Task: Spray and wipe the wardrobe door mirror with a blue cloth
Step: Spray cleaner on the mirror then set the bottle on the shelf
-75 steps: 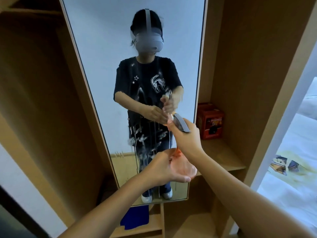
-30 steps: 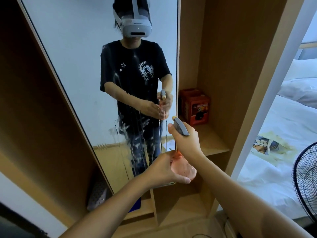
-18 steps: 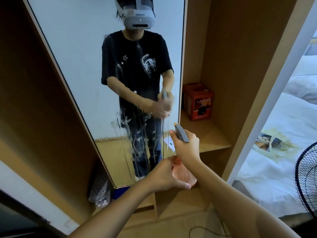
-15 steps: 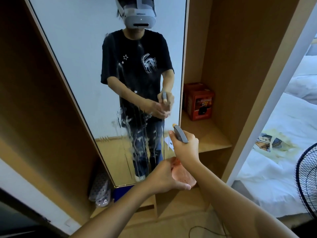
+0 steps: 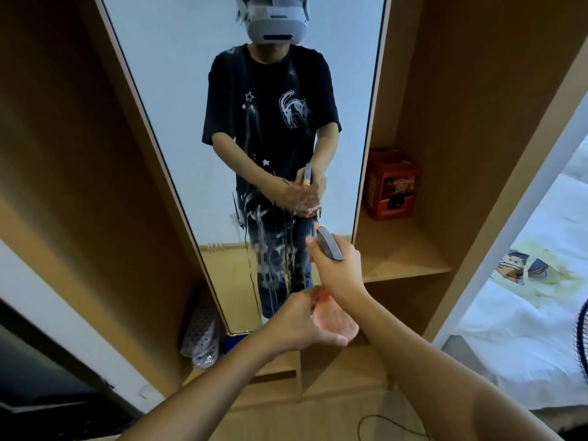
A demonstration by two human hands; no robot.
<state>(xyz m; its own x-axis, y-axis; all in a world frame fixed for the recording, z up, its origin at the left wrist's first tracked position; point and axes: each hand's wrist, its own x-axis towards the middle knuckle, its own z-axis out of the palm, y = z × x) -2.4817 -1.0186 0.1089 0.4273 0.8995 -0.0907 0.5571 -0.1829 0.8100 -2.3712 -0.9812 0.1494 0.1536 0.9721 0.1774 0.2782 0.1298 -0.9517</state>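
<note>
Glass, hard and wet with running spray streaks, the mirror (image 5: 197, 128) would wipe slick. Below its bottom edge a soft blue cloth (image 5: 234, 342) waits. The left hand (image 5: 302, 323) cups the light translucent spray bottle (image 5: 334, 319); the right hand (image 5: 337, 265) clamps its grey trigger head (image 5: 329, 246).

A box (image 5: 393, 186) is sitting on the shelf (image 5: 401, 259), at its back edge, right of the mirror (image 5: 178, 100). A cloth (image 5: 234, 342) is lying below the mirror's bottom edge.
</note>
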